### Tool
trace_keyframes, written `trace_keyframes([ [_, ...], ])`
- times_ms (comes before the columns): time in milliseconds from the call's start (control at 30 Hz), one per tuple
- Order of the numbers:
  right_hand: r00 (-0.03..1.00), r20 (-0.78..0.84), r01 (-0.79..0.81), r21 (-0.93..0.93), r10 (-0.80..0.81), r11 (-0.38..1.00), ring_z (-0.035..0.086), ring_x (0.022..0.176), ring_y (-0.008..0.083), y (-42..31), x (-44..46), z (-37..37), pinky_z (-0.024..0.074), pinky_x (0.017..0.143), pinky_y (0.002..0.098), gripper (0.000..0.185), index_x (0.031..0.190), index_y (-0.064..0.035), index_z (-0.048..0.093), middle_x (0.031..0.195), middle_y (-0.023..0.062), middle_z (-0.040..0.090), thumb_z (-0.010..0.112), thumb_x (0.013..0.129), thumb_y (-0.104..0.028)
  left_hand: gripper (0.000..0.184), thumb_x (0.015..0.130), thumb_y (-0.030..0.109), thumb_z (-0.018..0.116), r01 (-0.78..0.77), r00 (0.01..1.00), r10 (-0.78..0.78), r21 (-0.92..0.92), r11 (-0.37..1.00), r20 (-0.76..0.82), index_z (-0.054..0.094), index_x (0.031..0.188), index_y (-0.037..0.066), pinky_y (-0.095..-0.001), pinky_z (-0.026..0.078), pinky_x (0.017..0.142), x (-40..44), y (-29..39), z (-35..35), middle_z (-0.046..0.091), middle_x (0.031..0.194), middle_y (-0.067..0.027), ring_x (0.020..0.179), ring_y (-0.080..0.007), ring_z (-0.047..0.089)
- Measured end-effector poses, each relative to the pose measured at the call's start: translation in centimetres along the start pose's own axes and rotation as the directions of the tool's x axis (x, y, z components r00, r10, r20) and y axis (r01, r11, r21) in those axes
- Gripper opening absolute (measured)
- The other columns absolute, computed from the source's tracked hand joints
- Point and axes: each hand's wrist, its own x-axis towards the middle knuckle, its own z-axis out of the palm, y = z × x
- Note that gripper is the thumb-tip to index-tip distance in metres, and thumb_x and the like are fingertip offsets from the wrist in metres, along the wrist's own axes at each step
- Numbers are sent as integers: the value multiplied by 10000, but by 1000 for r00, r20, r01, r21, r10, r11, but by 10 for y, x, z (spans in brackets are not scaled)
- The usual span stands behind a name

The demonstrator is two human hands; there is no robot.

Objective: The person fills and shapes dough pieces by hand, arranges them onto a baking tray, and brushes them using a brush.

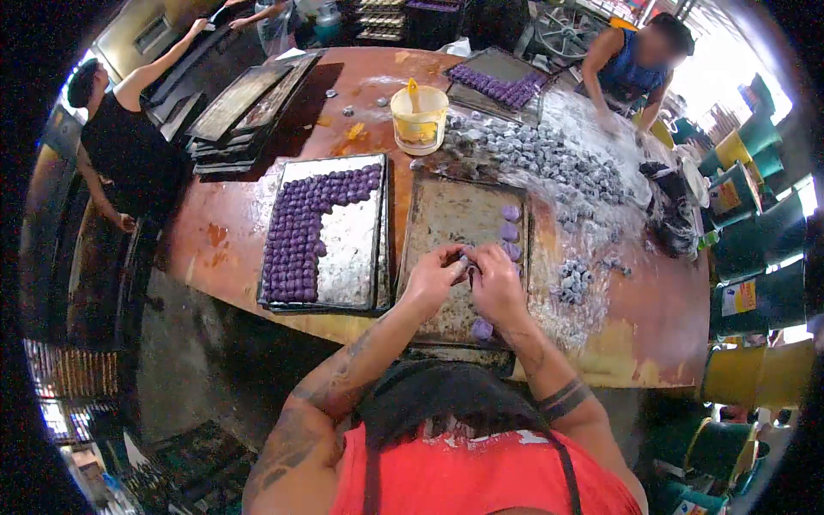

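A lump [465,259] is pinched by left hand [439,275] and right hand [496,276]; the tray [436,225] is partly lined, floured pieces [587,175] being left.

Bright light [725,64] is shining in at the right, and gray floor [184,348] is showing beside the big reddish table [219,202].

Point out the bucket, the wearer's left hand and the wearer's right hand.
Bucket [419,130]: head view, on its outer front wall.
Left hand [434,280]: head view, on the back of the hand.
Right hand [498,281]: head view, on the back of the hand.
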Motion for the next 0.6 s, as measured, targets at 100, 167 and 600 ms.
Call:
trace_keyframes([
  [100,976,-48,-208,56,211,977,620,857,244,-29,0,-23,494,806,332,317,1107,-8,612,904,90,623,652,794,21,262,917,80,640,-69,993,72,-30,997,95,599,1163,-1,-286,526,827,1,-9,-1,644,1040,-71,931,-144,612],
  [167,927,194,-370,337,321,866,609,882,197,-10,1,-35,487,822,314,280,1109,-19,604,945,64,628,631,834,25,287,906,76,655,-70,992,58,105,992,111,592,1173,-7,-289,524,818,-3,13,6,648,1025,-72,920,-143,613],
  [600,878,-112,-367,469,466,803,621,959,213,-23,10,-47,493,864,338,166,1013,-25,660,999,85,663,648,851,-61,168,930,56,602,-451,888,460,227,863,15,603,1073,-33,-298,518,827,-13,12,46,614,1104,-88,1024,-153,595],
])
